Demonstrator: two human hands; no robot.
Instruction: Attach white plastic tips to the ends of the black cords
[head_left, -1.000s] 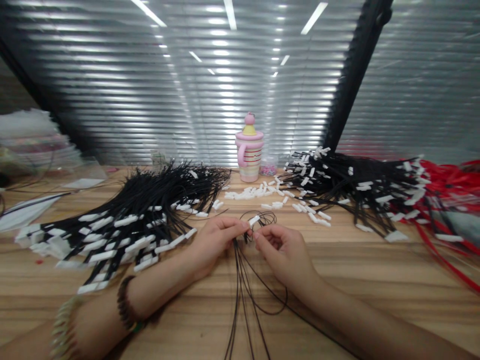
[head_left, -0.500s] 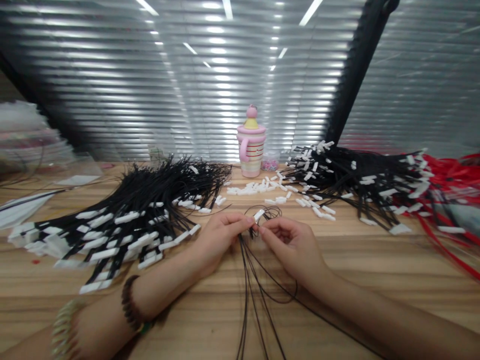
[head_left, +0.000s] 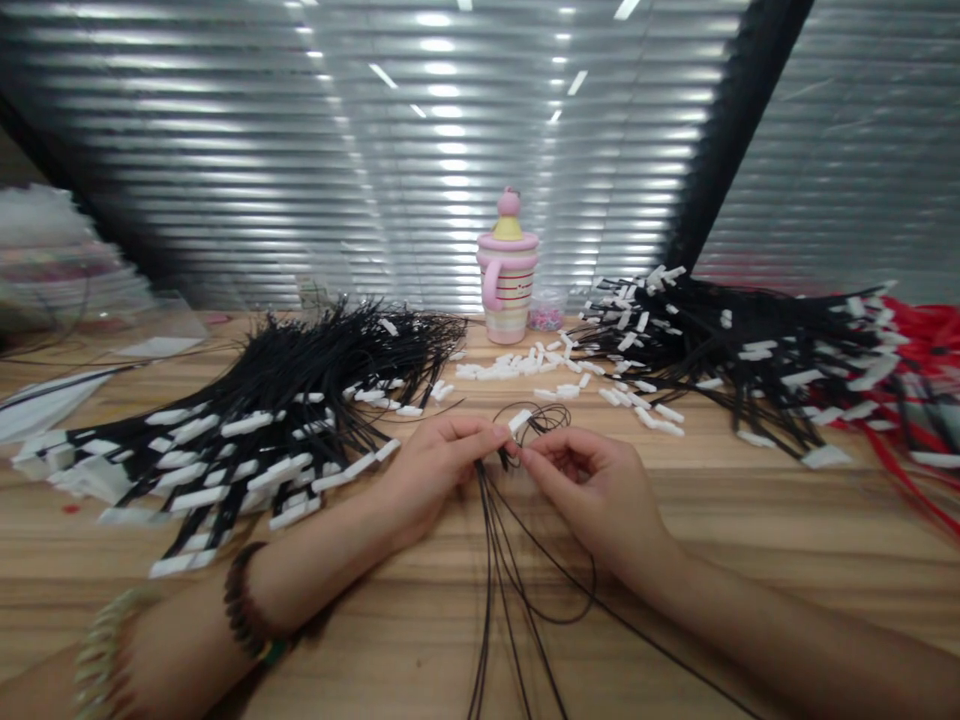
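Between thumb and fingers, my left hand pinches a small white plastic piece together with a bundle of thin black cords. The cords hang down toward me over the wooden table, and one makes a wide loop on the right. Close beside it, my right hand is closed in a pinch at the cords just below the white piece; its fingertips partly hide what lies between them. Thin loops of cord stick out behind both hands.
A pile of black cords with white pieces lies left, another right. Loose white pieces lie beyond my hands, before a pink-lidded cup and a small tub. Red ribbons lie far right on the wooden table.
The view has shifted slightly. Both hands keep their pinch at nearly the same place, and the white piece stays between them.
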